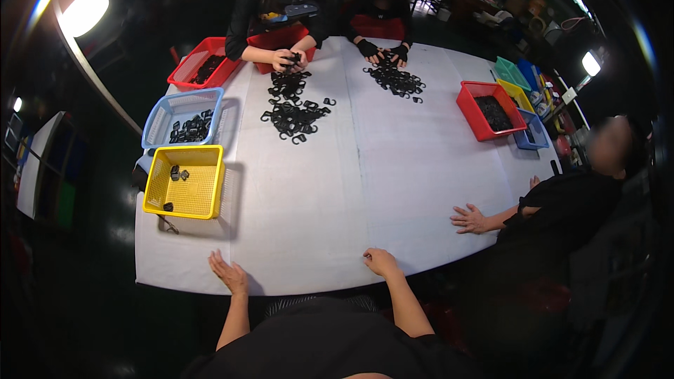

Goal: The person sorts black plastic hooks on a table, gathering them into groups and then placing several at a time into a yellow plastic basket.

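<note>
Both hands at the bench edge

We rest our left hand [229, 273] spread flat and right hand [381, 262] curled, holding nothing, on the white bench [316, 196]; the yellow basket [186, 181] sits nearest.

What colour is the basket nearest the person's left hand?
Yellow: the basket sits just beyond the left hand, clear in the head view.

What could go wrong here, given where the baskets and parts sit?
1. The yellow basket sits at the table's left edge, near the left hand; a sweep of that hand might nudge it off.
2. The black parts pile lies loose and far from both hands; the right hand would likely need a long lean to reach it.
3. A co-worker's hand rests close by on the right, so reaches may collide.
</note>
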Demonstrator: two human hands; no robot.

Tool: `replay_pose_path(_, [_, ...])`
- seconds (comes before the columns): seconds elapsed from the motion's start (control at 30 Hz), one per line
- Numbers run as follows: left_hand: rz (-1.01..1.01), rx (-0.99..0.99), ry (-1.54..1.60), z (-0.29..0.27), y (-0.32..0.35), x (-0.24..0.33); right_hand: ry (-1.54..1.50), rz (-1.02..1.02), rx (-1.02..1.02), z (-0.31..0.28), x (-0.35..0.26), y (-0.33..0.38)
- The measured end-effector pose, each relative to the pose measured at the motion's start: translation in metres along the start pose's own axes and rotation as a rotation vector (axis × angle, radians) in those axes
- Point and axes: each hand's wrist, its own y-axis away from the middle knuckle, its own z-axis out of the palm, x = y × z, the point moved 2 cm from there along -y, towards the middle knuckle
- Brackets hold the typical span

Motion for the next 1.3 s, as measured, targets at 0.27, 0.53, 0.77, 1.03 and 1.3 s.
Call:
replay_pose_path(0.27, [0.590,-0.966,0.444,0.009,-0.003,0.251,0.133,-0.120,0.020,-0.030,0.063,-0.032])
replay_pose_path(0.53, [1.804,-0.902,-0.142,-0.095,0.060,0.508,-0.018,-0.138,-0.194,0.012,0.044,-0.039])
replay_pose_path(0.77, [2.222,-0.927,-0.033,-0.136,0.114,0.570,0.077,-0.278,-0.324,-0.021,0.075,-0.019])
replay_pose_path(1.03, [1.590,-1.275,-0.021,-0.109,0.052,0.525,-0.051,-0.290,-0.564,-0.061,0.075,-0.017])
replay_pose_path(1.3, [0.475,-0.696,0.415,0.060,-0.097,0.292,-0.178,-0.385,-0.198,-0.061,-0.012,-0.156])
